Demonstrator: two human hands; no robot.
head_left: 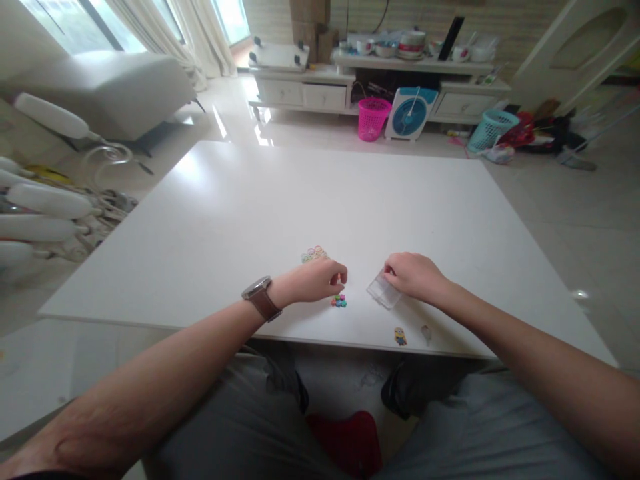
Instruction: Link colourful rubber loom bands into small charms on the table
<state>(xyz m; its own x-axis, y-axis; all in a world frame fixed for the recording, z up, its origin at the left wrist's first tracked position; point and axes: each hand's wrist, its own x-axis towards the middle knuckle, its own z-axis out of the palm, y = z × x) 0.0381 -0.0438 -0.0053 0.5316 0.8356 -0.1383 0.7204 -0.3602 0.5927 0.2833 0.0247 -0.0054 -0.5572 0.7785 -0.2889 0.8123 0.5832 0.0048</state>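
On the white table (280, 200), a clear plastic box (385, 293) has my right hand (414, 275) over its upper edge, with the fingers closed on it. My left hand (323, 279) is curled just above a small cluster of colourful pieces (339, 301); a tiny orange thing shows at its fingertips, too small to name. Behind that hand lies a pile of pastel rings (314, 253), partly hidden by it. Nearer the front edge are a yellow and blue cartoon figure (400, 335) and a small greyish item (426, 333).
White padded chair parts (50, 200) stand beyond the table's left side. Past the far edge are a pink basket (373, 120), a blue and white fan (411, 115), a light blue basket (493, 130) and a low cabinet (325, 97). A red stool (347, 440) shows below.
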